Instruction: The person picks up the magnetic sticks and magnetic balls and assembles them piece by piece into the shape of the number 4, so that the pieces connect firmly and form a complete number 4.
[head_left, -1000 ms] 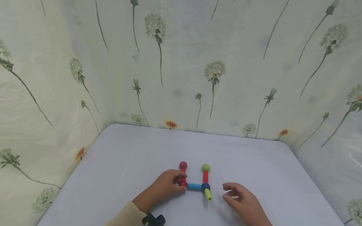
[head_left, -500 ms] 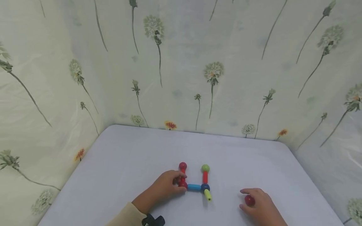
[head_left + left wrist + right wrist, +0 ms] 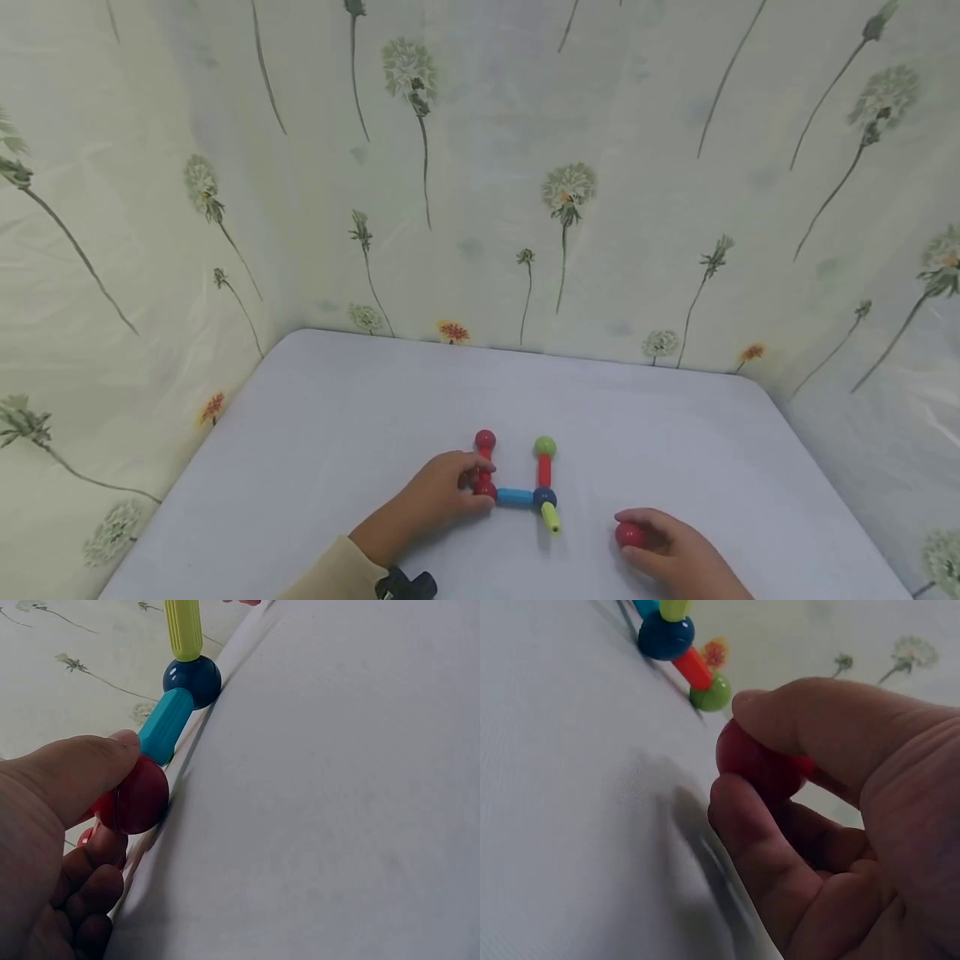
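Observation:
On the white table lies a magnetic ball-and-stick frame shaped like a U. My left hand (image 3: 438,490) pinches its red corner ball (image 3: 146,796) between thumb and fingers. A red stick and a second red ball (image 3: 485,439) extend away from that corner. A blue stick (image 3: 515,497) joins it to a dark blue ball (image 3: 545,497). From this ball a red stick (image 3: 544,471) leads to a green ball (image 3: 545,446), and a yellow-green stick (image 3: 551,517) points toward me. Right of the frame, my right hand (image 3: 675,552) grips a loose red ball (image 3: 754,756); more red shows behind it.
The white table (image 3: 375,392) has rounded far corners. Around it on the back and sides hangs a pale dandelion-print cloth (image 3: 480,167). A black wrist camera mount (image 3: 405,585) sits by my left sleeve (image 3: 337,571).
My right hand moved right from beside the frame to a red ball, then came partly back left holding that ball. My left hand stays on the frame's corner.

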`<state>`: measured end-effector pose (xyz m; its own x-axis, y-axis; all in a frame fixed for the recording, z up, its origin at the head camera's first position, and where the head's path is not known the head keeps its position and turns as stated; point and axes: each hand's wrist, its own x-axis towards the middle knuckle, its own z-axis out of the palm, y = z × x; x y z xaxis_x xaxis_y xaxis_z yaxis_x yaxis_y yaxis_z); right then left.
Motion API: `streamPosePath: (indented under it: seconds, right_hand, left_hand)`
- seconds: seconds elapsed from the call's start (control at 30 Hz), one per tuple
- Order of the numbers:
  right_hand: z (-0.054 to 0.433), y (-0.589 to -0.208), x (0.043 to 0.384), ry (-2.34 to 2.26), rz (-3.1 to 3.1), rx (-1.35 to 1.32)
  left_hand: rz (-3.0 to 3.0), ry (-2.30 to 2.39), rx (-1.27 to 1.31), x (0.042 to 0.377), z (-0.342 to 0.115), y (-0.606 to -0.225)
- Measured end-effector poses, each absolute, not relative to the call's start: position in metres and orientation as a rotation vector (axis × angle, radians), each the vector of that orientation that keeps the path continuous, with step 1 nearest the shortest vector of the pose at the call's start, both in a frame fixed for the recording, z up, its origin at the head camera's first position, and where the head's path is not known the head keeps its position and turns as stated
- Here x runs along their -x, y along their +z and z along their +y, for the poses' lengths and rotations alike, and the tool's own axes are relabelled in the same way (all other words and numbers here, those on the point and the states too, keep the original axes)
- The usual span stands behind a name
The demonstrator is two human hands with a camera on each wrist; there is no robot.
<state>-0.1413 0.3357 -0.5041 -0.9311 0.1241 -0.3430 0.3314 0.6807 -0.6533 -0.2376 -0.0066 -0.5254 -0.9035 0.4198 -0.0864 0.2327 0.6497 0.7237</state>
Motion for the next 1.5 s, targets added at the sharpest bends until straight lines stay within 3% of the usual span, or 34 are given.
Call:
streamPosePath:
  seconds: [0.23,0.77,1.2,1.5]
  right_hand:
    - [0.32,-0.503,0.139,-1.21,2.527,-0.313]
    - [0.299,-0.492,0.126,-1.484,2.139,0.098]
    - [0.281,-0.5,0.123,-1.522,2.071,0.146]
    - [0.27,-0.507,0.126,-1.542,2.198,0.007]
  left_hand:
    - [2.617,1.107,-0.54,0.237,-0.007,-0.524]
    - [2.615,1.115,-0.54,0.236,-0.006,-0.522]
    - [2.617,1.099,-0.553,0.238,-0.007,-0.527]
    - [2.621,1.095,-0.553,0.24,-0.006,-0.528]
